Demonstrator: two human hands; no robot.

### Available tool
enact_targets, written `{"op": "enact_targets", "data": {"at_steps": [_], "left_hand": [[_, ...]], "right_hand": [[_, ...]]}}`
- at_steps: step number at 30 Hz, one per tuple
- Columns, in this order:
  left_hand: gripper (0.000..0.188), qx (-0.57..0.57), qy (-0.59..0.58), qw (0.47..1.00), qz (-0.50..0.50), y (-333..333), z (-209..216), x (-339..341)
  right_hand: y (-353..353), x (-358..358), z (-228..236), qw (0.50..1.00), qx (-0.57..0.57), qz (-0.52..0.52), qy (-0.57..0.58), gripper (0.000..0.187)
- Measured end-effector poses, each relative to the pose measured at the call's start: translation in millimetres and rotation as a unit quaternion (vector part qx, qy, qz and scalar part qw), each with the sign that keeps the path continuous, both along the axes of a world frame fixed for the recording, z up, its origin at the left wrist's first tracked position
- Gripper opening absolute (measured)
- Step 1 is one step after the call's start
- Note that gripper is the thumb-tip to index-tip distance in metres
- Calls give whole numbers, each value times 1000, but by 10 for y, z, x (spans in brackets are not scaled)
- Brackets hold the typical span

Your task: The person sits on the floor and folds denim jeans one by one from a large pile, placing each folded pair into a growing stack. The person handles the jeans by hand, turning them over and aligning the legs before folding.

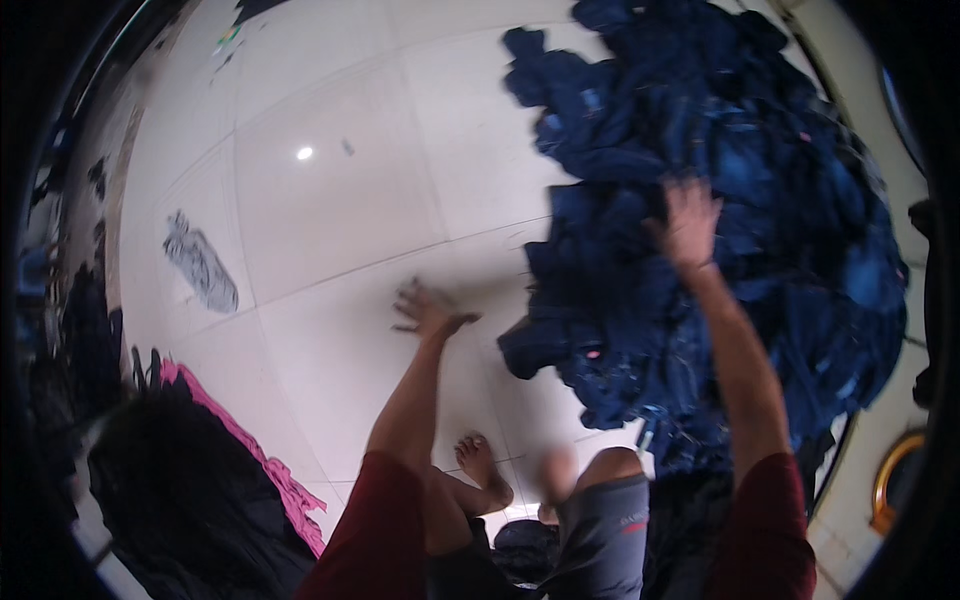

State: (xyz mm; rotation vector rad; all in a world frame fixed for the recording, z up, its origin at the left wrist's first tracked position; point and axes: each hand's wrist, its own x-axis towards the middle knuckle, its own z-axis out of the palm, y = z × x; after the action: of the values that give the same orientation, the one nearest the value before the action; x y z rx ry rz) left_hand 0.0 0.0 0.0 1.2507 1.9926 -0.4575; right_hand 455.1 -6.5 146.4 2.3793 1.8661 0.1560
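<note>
A large heap of dark blue garments (610,290) spreads over the floor at the right. My right hand (690,222) lies on top of this heap, its fingers spread and nothing in its grip. Over the pale tiled floor (330,220), left of the heap, my left hand (428,308) is held with fingers apart and is empty. Its shadow falls on the tiles close by; whether it touches them I cannot tell. Both hands are slightly blurred.
A grey patterned cloth (203,268) lies on the tiles at the left. Nearer, a black cloth bundle (190,490) sits beside a pink cloth (250,450). An orange-rimmed round object (885,490) stands at the far right. My bare foot (482,465) rests below my left hand.
</note>
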Motion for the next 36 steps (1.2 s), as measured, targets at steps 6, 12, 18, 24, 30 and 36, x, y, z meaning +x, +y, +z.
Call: {"op": "enact_targets", "data": {"at_steps": [6, 12, 18, 24, 30, 36], "left_hand": [[187, -18, 19, 996, 90, 103, 171, 760], [180, -68, 17, 993, 90, 173, 518, 689], [175, -100, 13, 991, 92, 311, 588, 636], [179, -85, 6, 992, 91, 268, 358, 662], [181, -124, 27, 989, 76, 286, 311, 647], [181, -94, 1, 990, 102, 215, 193, 538]], "right_hand": [[801, 898, -39, 982, -159, -103, 15, 156], [1031, 1325, -195, 952, -197, -143, 188, 145], [1254, 1020, -1182, 944, -208, -218, -133, 134], [1145, 1247, -1418, 975, -90, -169, -114, 98], [592, 1362, -733, 973, 84, -190, 97, 77], [-679, 600, 471, 958, 240, -101, 123, 59]]}}
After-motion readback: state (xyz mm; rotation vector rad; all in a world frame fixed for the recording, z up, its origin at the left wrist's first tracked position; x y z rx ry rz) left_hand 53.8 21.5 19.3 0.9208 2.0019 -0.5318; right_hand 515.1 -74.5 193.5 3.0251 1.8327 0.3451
